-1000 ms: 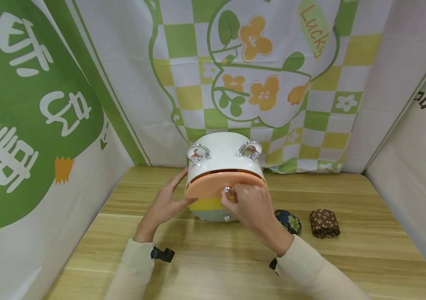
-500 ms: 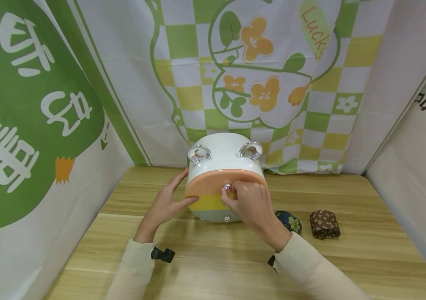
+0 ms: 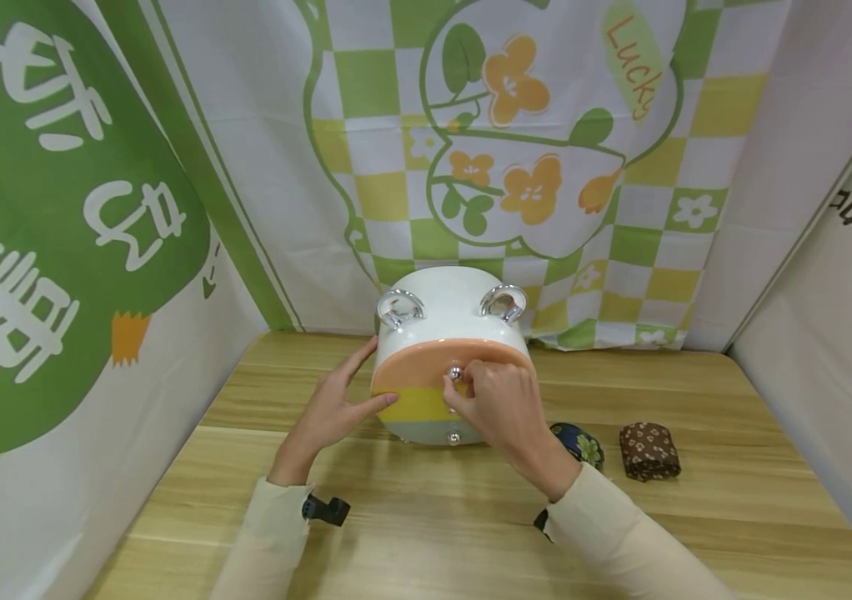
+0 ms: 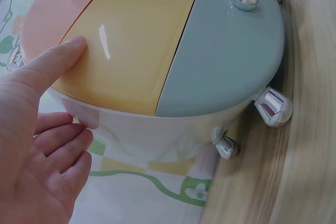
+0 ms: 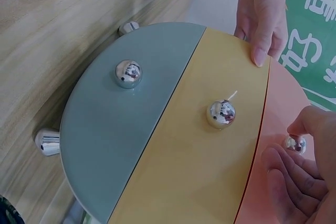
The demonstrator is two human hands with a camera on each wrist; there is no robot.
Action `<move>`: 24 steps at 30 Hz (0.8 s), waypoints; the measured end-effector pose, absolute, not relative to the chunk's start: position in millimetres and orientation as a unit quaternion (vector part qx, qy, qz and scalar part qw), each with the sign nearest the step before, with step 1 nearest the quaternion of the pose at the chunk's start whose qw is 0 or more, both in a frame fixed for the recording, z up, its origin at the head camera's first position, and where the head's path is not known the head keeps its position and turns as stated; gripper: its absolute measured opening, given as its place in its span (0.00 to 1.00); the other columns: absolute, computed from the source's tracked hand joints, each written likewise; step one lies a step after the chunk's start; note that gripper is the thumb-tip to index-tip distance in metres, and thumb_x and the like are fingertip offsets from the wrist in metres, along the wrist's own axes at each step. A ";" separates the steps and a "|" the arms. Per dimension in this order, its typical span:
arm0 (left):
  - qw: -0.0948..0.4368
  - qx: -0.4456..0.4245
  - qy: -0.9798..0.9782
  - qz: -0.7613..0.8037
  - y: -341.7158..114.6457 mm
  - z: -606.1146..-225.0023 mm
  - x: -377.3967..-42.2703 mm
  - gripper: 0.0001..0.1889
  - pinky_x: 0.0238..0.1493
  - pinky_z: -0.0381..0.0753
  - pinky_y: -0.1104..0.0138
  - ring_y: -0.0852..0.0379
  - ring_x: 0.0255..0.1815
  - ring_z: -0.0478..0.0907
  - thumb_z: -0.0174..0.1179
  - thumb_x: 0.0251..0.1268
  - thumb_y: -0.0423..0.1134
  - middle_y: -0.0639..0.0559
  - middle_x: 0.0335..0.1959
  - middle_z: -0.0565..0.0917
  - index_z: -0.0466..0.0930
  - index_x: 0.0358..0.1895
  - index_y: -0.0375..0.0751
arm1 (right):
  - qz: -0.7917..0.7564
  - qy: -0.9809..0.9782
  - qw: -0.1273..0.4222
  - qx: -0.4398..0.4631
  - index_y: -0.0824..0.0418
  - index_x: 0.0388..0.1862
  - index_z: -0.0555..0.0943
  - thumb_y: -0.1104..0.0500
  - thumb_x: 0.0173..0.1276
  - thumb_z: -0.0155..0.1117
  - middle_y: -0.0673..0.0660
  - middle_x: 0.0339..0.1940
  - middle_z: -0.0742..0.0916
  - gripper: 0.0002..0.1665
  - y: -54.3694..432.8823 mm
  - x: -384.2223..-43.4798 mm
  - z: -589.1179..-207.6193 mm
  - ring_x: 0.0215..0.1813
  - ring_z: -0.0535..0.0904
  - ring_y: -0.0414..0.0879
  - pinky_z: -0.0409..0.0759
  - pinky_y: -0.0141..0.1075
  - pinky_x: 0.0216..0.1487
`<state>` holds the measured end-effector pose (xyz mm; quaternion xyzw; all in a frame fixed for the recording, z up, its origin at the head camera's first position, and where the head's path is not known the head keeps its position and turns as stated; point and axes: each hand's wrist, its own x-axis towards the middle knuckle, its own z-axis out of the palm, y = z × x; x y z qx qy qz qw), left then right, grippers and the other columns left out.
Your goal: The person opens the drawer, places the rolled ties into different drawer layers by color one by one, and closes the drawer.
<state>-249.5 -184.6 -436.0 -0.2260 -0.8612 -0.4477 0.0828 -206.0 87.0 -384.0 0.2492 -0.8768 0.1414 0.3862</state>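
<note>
A small rounded white cabinet (image 3: 447, 304) stands on the wooden table, with silver rings on top. Its front has an orange-pink top drawer (image 3: 413, 367), a yellow middle drawer (image 4: 131, 40) and a grey-green bottom drawer (image 4: 220, 51), each with a round silver knob. All three fronts look flush. My right hand (image 3: 504, 412) pinches the top drawer's knob (image 5: 295, 144) between thumb and finger. My left hand (image 3: 327, 421) lies along the cabinet's left side, its thumb on the yellow front and its other fingers extended by the side wall.
Right of the cabinet, a dark blue floral roll of cloth (image 3: 578, 443) lies partly behind my right wrist. Farther right is a brown patterned roll of cloth (image 3: 649, 450). A printed checked curtain (image 3: 516, 167) hangs behind the cabinet. Short silver feet (image 4: 274, 107) support it.
The top drawer has moved in: a dark gap showed above its front one second ago, and now the front is flush. My right hand has moved inward with the knob.
</note>
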 end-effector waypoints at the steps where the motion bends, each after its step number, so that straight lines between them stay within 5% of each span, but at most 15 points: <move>1: 0.083 -0.226 -0.862 -0.446 -184.5 -435.7 -249.4 0.50 0.81 0.63 0.37 0.40 0.85 0.60 0.76 0.64 0.50 0.46 0.84 0.65 0.57 0.86 0.51 | 0.141 -0.878 0.385 0.248 0.53 0.13 0.75 0.55 0.63 0.77 0.43 0.09 0.73 0.23 87.0 -205.6 -383.8 0.12 0.63 0.34 0.56 0.24 0.16; 8: 0.090 -0.226 -0.873 -0.424 -184.4 -433.9 -249.6 0.51 0.79 0.65 0.33 0.35 0.84 0.60 0.76 0.64 0.51 0.42 0.84 0.64 0.56 0.86 0.46 | 0.148 -0.886 0.367 0.241 0.53 0.12 0.75 0.52 0.65 0.77 0.43 0.09 0.73 0.25 88.8 -202.7 -383.1 0.13 0.62 0.34 0.55 0.25 0.16; 24: 0.082 -0.218 -0.874 -0.425 -180.3 -409.7 -252.1 0.43 0.80 0.62 0.34 0.40 0.85 0.60 0.64 0.72 0.61 0.52 0.85 0.63 0.57 0.85 0.61 | 0.157 -0.918 0.314 0.187 0.49 0.10 0.67 0.45 0.65 0.77 0.42 0.09 0.69 0.32 92.8 -190.3 -412.4 0.13 0.60 0.35 0.51 0.27 0.13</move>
